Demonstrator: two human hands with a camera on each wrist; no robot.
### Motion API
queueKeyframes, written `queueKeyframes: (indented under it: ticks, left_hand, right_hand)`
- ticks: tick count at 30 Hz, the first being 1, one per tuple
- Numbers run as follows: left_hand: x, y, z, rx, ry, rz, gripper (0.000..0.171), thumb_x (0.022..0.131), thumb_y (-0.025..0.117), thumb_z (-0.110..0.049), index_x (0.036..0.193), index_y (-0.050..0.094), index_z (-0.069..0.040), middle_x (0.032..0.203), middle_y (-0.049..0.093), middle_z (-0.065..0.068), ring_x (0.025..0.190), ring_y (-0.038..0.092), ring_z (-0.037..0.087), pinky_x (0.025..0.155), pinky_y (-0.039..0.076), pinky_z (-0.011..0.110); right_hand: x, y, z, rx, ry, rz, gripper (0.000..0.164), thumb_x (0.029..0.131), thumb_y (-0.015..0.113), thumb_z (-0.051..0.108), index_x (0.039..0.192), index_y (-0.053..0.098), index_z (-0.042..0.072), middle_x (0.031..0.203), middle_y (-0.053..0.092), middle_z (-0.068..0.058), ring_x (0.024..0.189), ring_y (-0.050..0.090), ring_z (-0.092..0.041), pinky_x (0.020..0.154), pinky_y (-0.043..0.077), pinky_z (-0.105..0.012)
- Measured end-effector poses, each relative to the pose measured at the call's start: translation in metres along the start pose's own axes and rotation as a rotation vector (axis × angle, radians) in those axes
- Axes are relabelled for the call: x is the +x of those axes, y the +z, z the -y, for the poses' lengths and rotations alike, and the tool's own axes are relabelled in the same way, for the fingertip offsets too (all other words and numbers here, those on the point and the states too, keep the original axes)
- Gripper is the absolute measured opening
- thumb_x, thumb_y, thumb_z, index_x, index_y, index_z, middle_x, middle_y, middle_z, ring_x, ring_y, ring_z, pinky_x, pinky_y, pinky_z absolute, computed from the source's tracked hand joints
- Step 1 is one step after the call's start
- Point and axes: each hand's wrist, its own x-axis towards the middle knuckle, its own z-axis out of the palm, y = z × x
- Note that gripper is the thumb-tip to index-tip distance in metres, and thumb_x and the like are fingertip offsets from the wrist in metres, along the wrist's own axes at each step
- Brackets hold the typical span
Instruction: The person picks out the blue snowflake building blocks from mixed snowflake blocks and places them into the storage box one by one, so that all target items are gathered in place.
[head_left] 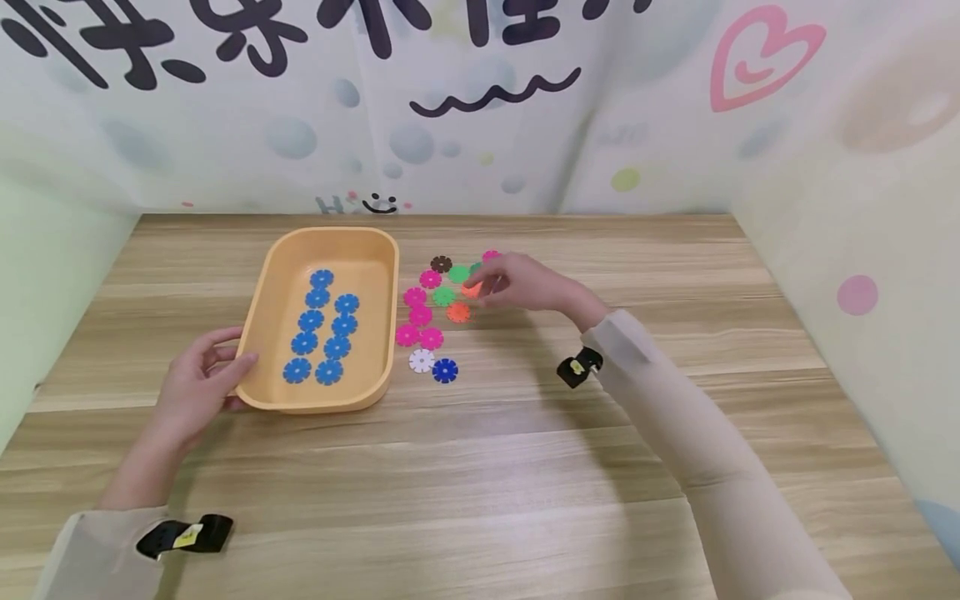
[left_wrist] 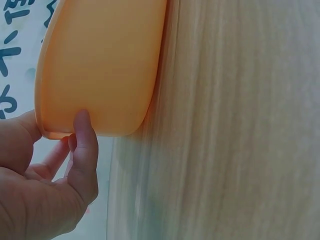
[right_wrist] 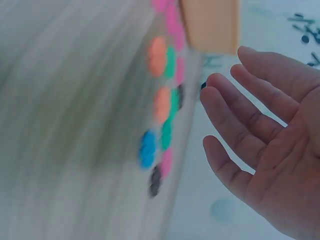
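Observation:
My left hand grips the near left corner of an orange plastic bin, thumb over the rim; in the left wrist view a finger lies against its outer wall. Inside the bin, blue notched discs lie in two rows. My right hand hovers over loose discs beside the bin, its fingers relaxed and holding nothing in the right wrist view. Under or near it are orange discs, green discs and a pink disc. A blue disc, hidden by the hand from above, shows in the right wrist view.
More pink discs lie along the bin's right side, with a brown disc behind them. A white disc and a dark blue disc sit closer to me. A printed cloth backdrop rises behind the wooden table.

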Motion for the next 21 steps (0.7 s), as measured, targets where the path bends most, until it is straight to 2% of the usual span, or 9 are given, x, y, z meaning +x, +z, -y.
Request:
queueKeyframes:
  ticks: [2,9,13,21]
  left_hand:
    - [0.000,0.000,0.000,-0.003,-0.003,0.002,0.056,0.095,0.051,-0.020,0.137,0.026,0.006,0.093,0.052,-0.013,0.071,0.060,0.001,0.052,0.055,0.026]
    - [-0.001,0.000,-0.001,0.005,-0.005,0.002,0.059,0.094,0.052,-0.024,0.137,0.025,0.005,0.098,0.050,-0.008,0.072,0.060,0.001,0.053,0.055,0.026]
    - [-0.001,0.000,-0.001,-0.002,0.000,0.000,0.059,0.094,0.053,-0.024,0.136,0.026,0.006,0.096,0.050,-0.009,0.072,0.060,0.001,0.053,0.055,0.027]
    - [0.000,0.000,-0.001,0.005,0.010,-0.004,0.057,0.094,0.053,-0.022,0.136,0.026,0.006,0.094,0.051,-0.010,0.071,0.060,0.001,0.053,0.055,0.026]
  right_hand:
    - [-0.006,-0.002,-0.011,0.001,0.027,-0.014,0.032,0.085,0.063,0.003,0.116,0.059,-0.003,0.103,0.062,-0.015,0.091,0.059,-0.021,0.082,0.051,-0.030]
    - [-0.017,-0.006,-0.042,-0.004,0.106,-0.084,0.031,0.084,0.065,0.004,0.114,0.062,-0.002,0.102,0.062,-0.015,0.093,0.056,-0.024,0.084,0.049,-0.033]
    - [-0.017,-0.006,-0.051,0.026,0.157,-0.128,0.031,0.083,0.067,0.005,0.113,0.062,-0.001,0.105,0.061,-0.016,0.096,0.055,-0.026,0.085,0.049,-0.036]
    - [-0.008,-0.003,-0.063,0.051,0.232,-0.194,0.035,0.082,0.069,0.007,0.115,0.061,0.000,0.108,0.060,-0.015,0.099,0.055,-0.025,0.087,0.048,-0.033]
